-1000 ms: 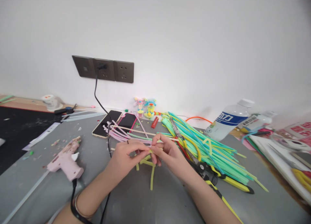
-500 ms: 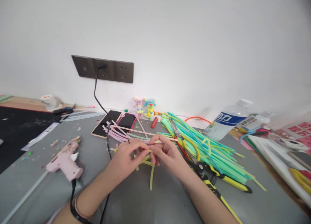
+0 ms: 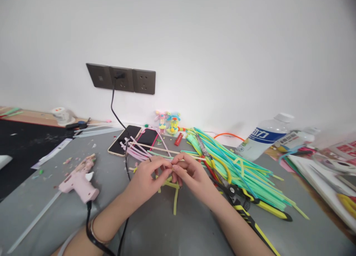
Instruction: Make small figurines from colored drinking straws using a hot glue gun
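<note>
My left hand [image 3: 148,178] and my right hand [image 3: 191,176] meet fingertip to fingertip above the grey tabletop. Thumb and index finger of each are pinched together on a yellow-green pipe cleaner [image 3: 175,200]. One of its ends hangs straight down below the fingers, and another short bent part shows beneath my left hand. The fingers hide where it is gripped. Just behind lie pink pipe cleaners [image 3: 139,152]. To the right of my right hand is a thick bundle of green and yellow pipe cleaners [image 3: 250,178], with pliers [image 3: 233,191] on it.
A pink hot glue gun [image 3: 80,183] lies at left, its black cord running past my left arm. Two phones [image 3: 125,139], small pipe-cleaner figures [image 3: 172,123] and a red stick-like piece [image 3: 178,139] sit near the wall. A bottle [image 3: 263,137] stands back right.
The whole scene has shifted slightly to the right in view. My hands keep their pinch on the yellow-green pipe cleaner, with the fingertips only slightly moved.
</note>
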The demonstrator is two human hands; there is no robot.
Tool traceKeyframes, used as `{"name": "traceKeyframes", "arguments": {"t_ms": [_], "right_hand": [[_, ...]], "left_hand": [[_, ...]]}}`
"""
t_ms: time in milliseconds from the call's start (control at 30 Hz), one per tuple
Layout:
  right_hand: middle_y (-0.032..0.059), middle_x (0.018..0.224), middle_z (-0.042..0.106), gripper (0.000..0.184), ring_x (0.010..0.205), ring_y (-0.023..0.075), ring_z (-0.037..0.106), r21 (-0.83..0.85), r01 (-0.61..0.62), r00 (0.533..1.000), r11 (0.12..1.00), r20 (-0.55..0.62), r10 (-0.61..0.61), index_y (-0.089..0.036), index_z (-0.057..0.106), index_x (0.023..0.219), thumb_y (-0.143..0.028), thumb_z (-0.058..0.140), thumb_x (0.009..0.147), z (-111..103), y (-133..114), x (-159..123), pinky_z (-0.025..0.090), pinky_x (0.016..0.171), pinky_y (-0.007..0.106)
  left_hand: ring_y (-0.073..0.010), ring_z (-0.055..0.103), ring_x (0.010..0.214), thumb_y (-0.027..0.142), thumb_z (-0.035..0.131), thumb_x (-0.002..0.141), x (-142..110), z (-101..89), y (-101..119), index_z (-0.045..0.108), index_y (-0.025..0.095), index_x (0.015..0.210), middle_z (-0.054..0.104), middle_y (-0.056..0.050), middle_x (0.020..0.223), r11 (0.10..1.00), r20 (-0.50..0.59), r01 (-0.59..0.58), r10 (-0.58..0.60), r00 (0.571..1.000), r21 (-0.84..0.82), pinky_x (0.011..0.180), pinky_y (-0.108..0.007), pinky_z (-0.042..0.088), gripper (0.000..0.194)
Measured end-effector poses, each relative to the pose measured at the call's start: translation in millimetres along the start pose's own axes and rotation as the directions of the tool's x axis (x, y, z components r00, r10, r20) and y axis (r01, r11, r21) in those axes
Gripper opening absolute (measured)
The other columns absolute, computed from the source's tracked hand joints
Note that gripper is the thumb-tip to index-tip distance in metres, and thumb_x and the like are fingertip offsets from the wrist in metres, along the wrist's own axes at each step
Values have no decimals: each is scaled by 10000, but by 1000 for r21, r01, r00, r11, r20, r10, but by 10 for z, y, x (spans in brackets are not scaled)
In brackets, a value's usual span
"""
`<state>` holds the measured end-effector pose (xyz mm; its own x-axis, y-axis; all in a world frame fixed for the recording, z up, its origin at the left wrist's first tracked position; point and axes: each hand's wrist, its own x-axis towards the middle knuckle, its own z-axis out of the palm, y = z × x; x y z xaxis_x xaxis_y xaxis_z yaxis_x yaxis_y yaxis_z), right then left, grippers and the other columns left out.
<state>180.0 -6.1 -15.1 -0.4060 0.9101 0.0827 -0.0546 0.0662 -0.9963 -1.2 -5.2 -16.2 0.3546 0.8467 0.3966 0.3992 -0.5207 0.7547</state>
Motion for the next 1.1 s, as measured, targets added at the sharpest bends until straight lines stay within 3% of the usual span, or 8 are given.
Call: {"name": "traceKeyframes", "arguments": {"t_ms": [800,1100], "right_hand": [[-20,650,656,193,592,112,599,-60,8,1000,998,15,-7,-202,531,954,-386,587,971,-4,-13,4,442,566,213],[-23,647,665,216,561,100,587,24,23,999,999,21,-24,-205,559,1019,-413,587,969,5,2,13,435,531,196]], "left_hand": [[-117,596,740,115,536,919,-9,0,12,589,185,834,633,15,782,999,52,-25,27,998,-34,698,-212,429,122],[-101,609,684,177,544,958,1,-7,26,588,197,871,660,39,738,996,80,-25,32,996,-88,657,-196,435,99]]}}
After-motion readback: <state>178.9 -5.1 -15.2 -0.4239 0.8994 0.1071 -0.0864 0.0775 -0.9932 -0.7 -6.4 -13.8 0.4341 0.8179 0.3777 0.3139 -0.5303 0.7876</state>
